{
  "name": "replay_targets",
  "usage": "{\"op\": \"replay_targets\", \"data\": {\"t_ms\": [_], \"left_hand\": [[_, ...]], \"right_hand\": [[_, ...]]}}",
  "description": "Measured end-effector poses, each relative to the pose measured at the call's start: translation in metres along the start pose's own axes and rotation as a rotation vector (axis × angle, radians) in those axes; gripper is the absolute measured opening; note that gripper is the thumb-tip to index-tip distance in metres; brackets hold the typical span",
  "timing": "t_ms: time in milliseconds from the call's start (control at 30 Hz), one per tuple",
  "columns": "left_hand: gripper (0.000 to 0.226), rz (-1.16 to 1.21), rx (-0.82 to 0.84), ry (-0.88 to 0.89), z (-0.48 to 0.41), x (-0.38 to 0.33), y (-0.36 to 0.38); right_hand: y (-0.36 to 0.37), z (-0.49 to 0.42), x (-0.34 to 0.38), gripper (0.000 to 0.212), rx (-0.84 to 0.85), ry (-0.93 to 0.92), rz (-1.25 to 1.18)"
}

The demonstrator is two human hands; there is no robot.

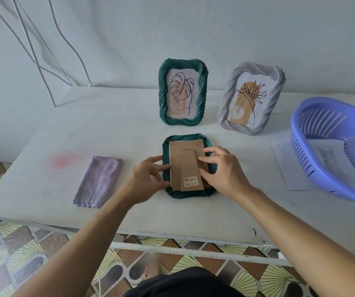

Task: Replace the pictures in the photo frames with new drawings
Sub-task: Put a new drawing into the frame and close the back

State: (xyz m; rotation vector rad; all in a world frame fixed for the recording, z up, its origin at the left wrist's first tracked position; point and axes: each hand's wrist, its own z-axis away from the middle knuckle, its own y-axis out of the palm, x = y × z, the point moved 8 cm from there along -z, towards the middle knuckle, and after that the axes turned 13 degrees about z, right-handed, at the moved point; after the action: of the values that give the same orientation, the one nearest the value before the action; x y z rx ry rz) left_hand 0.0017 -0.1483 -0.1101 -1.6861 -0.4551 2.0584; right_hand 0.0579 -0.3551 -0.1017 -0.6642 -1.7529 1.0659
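A dark green photo frame (186, 195) lies face down in the middle of the white table (43, 189). Its brown cardboard backing (185, 155), with a stand flap and a barcode sticker, faces up. My left hand (148, 179) holds the backing's left edge between thumb and fingers. My right hand (221, 168) rests its fingertips on the backing's right side. Behind stand a second green frame (161, 97) with a leaf drawing and a lilac frame (225, 103) with a flower drawing. A cat picture (330, 161) lies at the right under a basket.
A folded lilac cloth (98, 181) lies left of the flat frame. A tilted purple plastic basket (313, 159) stands at the right edge over a sheet of paper. White cables hang on the wall at the back left. The table's front edge is near my body.
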Motion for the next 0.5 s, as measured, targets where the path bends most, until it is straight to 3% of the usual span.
{"op": "replay_targets", "data": {"t_ms": [300,500], "left_hand": [[0.058,-0.171,-0.082,0.034,-0.002,-0.01,0.0],[0.071,-0.223,-0.162,0.033,-0.003,-0.015,-0.003]], "right_hand": [[0.0,0.003,0.002,0.034,-0.053,-0.011,0.031],[-0.008,-0.004,-0.004,0.028,0.011,-0.014,-0.003]]}}
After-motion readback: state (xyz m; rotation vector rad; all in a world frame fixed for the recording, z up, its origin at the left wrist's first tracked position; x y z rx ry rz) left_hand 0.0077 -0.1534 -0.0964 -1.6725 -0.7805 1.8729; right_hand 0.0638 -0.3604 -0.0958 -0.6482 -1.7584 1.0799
